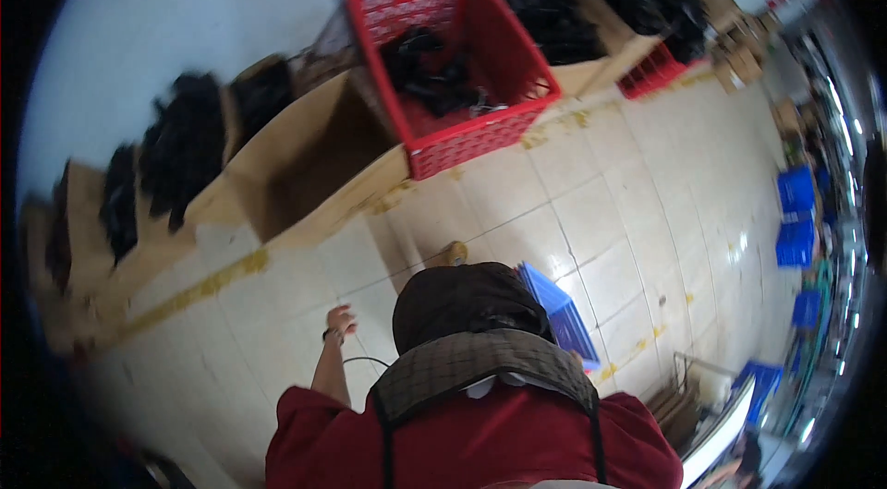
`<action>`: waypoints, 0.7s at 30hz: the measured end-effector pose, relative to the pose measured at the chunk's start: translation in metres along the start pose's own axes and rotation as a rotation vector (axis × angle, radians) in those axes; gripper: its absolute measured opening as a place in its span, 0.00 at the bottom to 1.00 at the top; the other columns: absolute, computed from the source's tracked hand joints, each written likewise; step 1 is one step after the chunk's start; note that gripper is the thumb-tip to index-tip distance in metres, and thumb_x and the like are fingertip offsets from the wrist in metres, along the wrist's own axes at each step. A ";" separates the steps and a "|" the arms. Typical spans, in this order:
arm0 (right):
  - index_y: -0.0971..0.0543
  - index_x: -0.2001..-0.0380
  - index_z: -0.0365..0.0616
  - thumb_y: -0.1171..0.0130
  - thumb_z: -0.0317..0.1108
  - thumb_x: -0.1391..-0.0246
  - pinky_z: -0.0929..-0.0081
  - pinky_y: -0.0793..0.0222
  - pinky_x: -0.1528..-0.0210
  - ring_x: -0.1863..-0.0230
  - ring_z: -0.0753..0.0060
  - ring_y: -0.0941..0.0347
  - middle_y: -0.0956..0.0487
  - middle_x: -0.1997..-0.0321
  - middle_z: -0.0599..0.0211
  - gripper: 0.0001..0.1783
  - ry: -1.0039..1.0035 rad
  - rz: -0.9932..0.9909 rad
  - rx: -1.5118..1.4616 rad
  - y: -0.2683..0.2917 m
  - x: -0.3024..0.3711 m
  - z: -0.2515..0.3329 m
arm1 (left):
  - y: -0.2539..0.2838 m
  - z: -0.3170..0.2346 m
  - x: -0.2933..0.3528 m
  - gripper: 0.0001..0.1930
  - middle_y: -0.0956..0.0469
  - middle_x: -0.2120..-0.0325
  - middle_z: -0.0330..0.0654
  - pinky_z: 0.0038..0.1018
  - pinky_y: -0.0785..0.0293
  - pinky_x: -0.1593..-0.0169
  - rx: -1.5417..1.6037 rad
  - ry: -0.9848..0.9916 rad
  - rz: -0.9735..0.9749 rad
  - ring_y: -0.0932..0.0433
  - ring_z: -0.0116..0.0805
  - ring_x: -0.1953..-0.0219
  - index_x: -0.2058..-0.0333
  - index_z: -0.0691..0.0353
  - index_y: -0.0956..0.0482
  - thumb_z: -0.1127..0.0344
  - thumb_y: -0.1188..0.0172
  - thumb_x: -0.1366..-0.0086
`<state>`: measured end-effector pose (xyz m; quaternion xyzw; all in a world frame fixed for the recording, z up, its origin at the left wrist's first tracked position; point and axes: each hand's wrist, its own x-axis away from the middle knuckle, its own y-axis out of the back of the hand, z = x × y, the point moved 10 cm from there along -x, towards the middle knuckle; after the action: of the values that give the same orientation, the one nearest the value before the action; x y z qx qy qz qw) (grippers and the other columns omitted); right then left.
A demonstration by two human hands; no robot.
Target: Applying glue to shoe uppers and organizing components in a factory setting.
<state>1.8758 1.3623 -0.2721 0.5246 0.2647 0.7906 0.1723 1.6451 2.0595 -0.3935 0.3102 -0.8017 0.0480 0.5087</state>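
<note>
My left hand (342,320), with a dark band at the wrist, hangs over the tiled floor at my left. Its fingers are loosely bent and apart, and nothing shows in them. On my right side a blue plastic crate (564,318) is tilted against me, partly hidden by dark cloth and a grey quilted band at my front. Only a sliver of my right hand (578,360) shows at the crate's near edge, gripping it. Ahead stands a red plastic basket (471,143) with black items (430,73) inside.
An open cardboard box (319,166) stands left of the red basket. Boxes with black bundles (185,138) line the wall on both sides. Small cartons (739,64) and blue bins (795,217) are at the right. Yellow tape (217,277) marks the floor.
</note>
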 end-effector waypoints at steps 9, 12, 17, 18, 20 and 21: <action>0.21 0.70 0.32 0.44 0.31 0.60 0.55 0.27 0.76 0.74 0.56 0.23 0.22 0.74 0.55 0.14 0.128 -0.035 -0.173 -0.019 -0.102 0.004 | -0.113 -0.145 -0.050 0.24 0.18 0.60 0.47 0.36 0.17 0.72 0.004 0.162 0.010 0.18 0.41 0.74 0.42 0.55 0.27 0.76 0.46 0.38; 0.23 0.79 0.35 0.44 0.36 0.57 0.59 0.32 0.83 0.84 0.60 0.26 0.25 0.83 0.62 0.12 0.109 -0.033 -0.140 -0.027 -0.050 0.095 | -0.186 -0.219 -0.070 0.24 0.18 0.60 0.46 0.35 0.17 0.71 -0.099 0.082 0.160 0.17 0.40 0.73 0.42 0.57 0.27 0.75 0.43 0.38; 0.21 0.77 0.28 0.42 0.46 0.58 0.59 0.29 0.70 0.73 0.58 0.23 0.20 0.75 0.51 0.24 0.022 -0.128 -0.033 -0.001 -0.077 0.168 | -0.330 -0.351 -0.099 0.24 0.18 0.60 0.46 0.32 0.18 0.73 -0.263 -0.027 0.365 0.17 0.37 0.72 0.42 0.57 0.27 0.74 0.42 0.39; 0.20 0.77 0.29 0.42 0.44 0.58 0.59 0.28 0.70 0.72 0.59 0.23 0.20 0.75 0.51 0.22 0.050 -0.155 -0.085 0.006 -0.079 0.178 | -0.348 -0.377 -0.110 0.24 0.18 0.60 0.46 0.32 0.18 0.73 -0.279 -0.025 0.371 0.17 0.37 0.72 0.42 0.57 0.27 0.74 0.42 0.39; 0.18 0.75 0.31 0.41 0.41 0.57 0.60 0.26 0.66 0.70 0.63 0.22 0.19 0.74 0.54 0.18 0.114 -0.202 0.086 0.025 -0.123 0.176 | -0.382 -0.425 -0.125 0.25 0.18 0.60 0.46 0.31 0.19 0.73 -0.302 -0.085 0.348 0.17 0.36 0.73 0.42 0.57 0.26 0.75 0.42 0.39; 0.20 0.75 0.31 0.42 0.40 0.56 0.59 0.27 0.71 0.71 0.61 0.22 0.20 0.75 0.56 0.18 0.084 -0.227 -0.152 0.033 -0.136 0.182 | -0.399 -0.449 -0.130 0.25 0.18 0.60 0.46 0.31 0.19 0.73 -0.313 -0.089 0.350 0.17 0.36 0.73 0.42 0.57 0.26 0.75 0.42 0.39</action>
<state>2.0962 1.3046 -0.2966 0.4433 0.2687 0.8051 0.2884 2.2541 1.9737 -0.3841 0.0857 -0.8625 -0.0034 0.4987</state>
